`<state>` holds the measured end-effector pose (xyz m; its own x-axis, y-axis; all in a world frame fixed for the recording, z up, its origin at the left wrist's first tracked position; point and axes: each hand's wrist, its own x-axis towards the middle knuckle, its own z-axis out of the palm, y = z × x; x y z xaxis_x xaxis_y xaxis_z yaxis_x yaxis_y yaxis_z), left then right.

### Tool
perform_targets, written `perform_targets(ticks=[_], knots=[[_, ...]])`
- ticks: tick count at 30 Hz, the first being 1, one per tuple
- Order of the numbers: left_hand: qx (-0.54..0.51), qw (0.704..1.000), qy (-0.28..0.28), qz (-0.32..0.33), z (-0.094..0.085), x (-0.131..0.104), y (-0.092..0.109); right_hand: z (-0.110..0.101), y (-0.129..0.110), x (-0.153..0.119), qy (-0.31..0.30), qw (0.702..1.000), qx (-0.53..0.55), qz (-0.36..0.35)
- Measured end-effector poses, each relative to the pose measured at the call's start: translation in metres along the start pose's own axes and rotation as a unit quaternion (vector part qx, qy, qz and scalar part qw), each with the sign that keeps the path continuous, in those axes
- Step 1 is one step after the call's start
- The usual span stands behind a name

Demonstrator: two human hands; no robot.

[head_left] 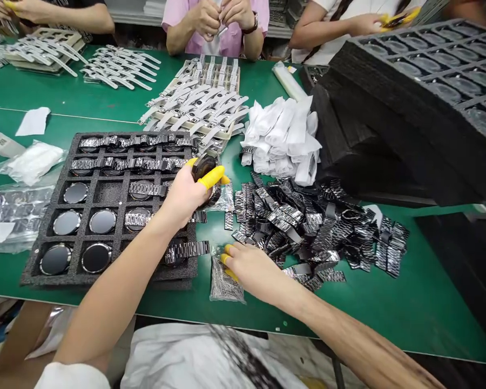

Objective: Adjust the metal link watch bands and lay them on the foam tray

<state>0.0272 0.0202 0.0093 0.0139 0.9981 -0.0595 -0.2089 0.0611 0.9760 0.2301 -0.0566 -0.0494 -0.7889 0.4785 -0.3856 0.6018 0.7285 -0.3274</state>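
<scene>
My left hand (185, 193), with yellow finger cots, is closed around a black watch case (204, 165) above the right edge of a grey foam tray (82, 201). Round watch faces sit in the tray's pockets, several with black metal link bands attached. My right hand (254, 269), also in yellow finger cots, reaches into the top of a clear bag of thin metal pins (225, 282). Its fingertips are bent together there; whether a pin is between them is too small to tell. A heap of loose black link bands (291, 216) lies just beyond that hand.
White wrapped bundles (281, 138) lie behind the bands. Black foam trays (389, 119) stand stacked at the right. Across the green table (389, 313), several people work near white-strapped watches (202, 102). Plastic bags (16, 210) lie on the left.
</scene>
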Motion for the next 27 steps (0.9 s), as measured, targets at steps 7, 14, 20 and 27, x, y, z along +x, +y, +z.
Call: perform_targets(ticks=[7, 14, 20, 27], knots=[[0.000, 1.000, -0.009, -0.011, 0.000, -0.001, 0.001, -0.008, 0.007, 0.005, -0.008, 0.998, -0.057, -0.005], [-0.022, 0.999, -0.030, -0.028, -0.003, -0.002, 0.003, -0.021, 0.025, 0.005, 0.031, 0.998, 0.055, 0.022], [0.065, 0.997, -0.031, 0.007, -0.001, -0.003, -0.002, -0.019, 0.043, 0.001, 0.163, 0.942, 0.294, 0.006], [0.215, 0.968, -0.099, 0.080, 0.000, -0.007, -0.013, -0.026, 0.038, 0.033, 0.717, 0.664, 0.211, -0.034]])
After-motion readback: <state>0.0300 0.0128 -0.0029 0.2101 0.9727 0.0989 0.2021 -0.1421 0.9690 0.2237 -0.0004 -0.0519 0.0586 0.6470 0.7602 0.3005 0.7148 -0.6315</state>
